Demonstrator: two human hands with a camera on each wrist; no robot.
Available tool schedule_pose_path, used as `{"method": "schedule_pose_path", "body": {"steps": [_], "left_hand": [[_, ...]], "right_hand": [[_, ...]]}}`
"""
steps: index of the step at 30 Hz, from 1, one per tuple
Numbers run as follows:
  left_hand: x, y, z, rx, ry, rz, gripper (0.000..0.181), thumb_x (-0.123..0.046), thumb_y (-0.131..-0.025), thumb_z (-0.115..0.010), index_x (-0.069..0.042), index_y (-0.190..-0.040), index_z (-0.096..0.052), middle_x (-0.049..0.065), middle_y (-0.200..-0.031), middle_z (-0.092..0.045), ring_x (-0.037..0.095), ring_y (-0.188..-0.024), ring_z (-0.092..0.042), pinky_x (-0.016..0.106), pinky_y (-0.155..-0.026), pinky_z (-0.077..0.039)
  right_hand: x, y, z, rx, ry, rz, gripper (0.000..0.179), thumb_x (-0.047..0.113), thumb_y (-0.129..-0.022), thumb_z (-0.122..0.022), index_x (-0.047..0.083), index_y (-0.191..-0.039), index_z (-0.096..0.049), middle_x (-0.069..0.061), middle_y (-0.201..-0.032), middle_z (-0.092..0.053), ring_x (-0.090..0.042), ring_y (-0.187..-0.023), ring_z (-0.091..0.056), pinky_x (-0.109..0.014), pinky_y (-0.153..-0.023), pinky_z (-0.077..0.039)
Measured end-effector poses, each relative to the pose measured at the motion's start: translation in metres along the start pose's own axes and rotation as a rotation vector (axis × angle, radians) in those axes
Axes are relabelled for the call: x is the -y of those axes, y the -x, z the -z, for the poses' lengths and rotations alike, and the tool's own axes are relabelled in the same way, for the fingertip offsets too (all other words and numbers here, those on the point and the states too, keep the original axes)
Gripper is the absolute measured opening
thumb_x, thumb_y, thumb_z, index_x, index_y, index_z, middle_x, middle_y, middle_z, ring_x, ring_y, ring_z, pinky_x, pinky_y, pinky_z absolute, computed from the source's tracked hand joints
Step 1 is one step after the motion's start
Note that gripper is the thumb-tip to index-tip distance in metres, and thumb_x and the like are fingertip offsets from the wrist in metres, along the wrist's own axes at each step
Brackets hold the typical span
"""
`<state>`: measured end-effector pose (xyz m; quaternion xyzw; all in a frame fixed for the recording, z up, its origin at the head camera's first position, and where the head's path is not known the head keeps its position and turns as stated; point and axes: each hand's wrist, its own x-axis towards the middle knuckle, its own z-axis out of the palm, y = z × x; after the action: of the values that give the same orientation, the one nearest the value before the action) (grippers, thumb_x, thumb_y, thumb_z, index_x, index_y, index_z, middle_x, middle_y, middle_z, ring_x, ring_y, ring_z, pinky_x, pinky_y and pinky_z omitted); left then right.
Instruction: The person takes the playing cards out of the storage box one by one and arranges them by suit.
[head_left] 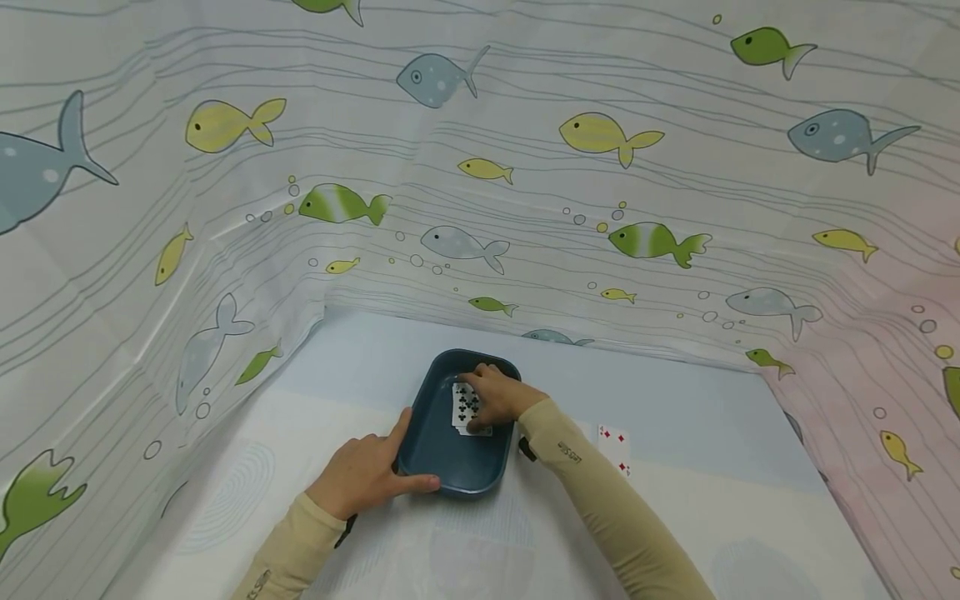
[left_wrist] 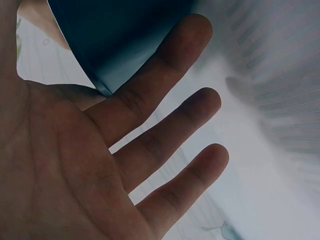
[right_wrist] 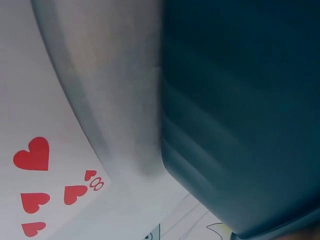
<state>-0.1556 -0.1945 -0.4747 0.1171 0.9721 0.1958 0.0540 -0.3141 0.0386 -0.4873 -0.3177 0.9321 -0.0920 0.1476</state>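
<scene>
A dark blue rectangular tray (head_left: 450, 468) with rounded corners sits on the table. My left hand (head_left: 367, 468) is at its near left corner, one digit along the left side and another over the near rim. In the left wrist view, straight fingers (left_wrist: 172, 132) spread beside the tray wall (left_wrist: 135, 30). My right hand (head_left: 501, 397) reaches inside, thumb and fingertips at opposite ends of a small stack of playing cards (head_left: 465, 408), a club card face up on top. The right wrist view shows only the tray's outer wall (right_wrist: 240, 110), not the fingers.
A red-suited playing card (head_left: 615, 446) lies right of the tray, partly behind the right sleeve (head_left: 592, 475). The right wrist view shows an eight of hearts (right_wrist: 35, 110) beside the tray. Fish-printed sheeting (head_left: 525, 200) rises around the pale table (head_left: 697, 442).
</scene>
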Motion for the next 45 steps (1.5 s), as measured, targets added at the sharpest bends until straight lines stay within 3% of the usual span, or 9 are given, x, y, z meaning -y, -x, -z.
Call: {"method": "schedule_pose_path", "body": {"steps": [16,33,45], "left_hand": [[-0.001,0.001,0.002,0.007,-0.013,0.0,0.127,-0.084,-0.071,-0.066,-0.002,-0.159,-0.027,0.015,-0.086,-0.069,0.018,-0.067,-0.058,0.042,-0.064,-0.049],[0.0,0.001,0.002,0.016,-0.004,-0.005,0.126,-0.084,-0.072,-0.066,-0.002,-0.16,-0.026,0.014,-0.084,-0.069,0.017,-0.066,-0.056,0.041,-0.064,-0.048],[0.0,0.003,0.003,0.021,-0.016,-0.006,0.125,-0.084,-0.073,-0.065,-0.002,-0.16,-0.026,0.015,-0.085,-0.069,0.02,-0.068,-0.06,0.043,-0.066,-0.05]], "right_hand": [[0.001,0.001,0.003,0.002,0.014,0.019,0.094,0.047,-0.078,-0.087,0.02,-0.155,-0.042,-0.008,-0.144,-0.046,-0.022,-0.127,-0.047,-0.043,-0.103,-0.045],[0.002,0.008,0.006,-0.023,-0.008,0.041,0.094,0.048,-0.077,-0.088,0.015,-0.154,-0.044,-0.006,-0.139,-0.045,-0.017,-0.118,-0.046,-0.037,-0.1,-0.046],[0.002,0.02,0.009,-0.1,-0.001,0.106,0.094,0.055,-0.076,-0.085,0.015,-0.152,-0.048,-0.005,-0.133,-0.046,-0.017,-0.113,-0.046,-0.036,-0.095,-0.048]]}}
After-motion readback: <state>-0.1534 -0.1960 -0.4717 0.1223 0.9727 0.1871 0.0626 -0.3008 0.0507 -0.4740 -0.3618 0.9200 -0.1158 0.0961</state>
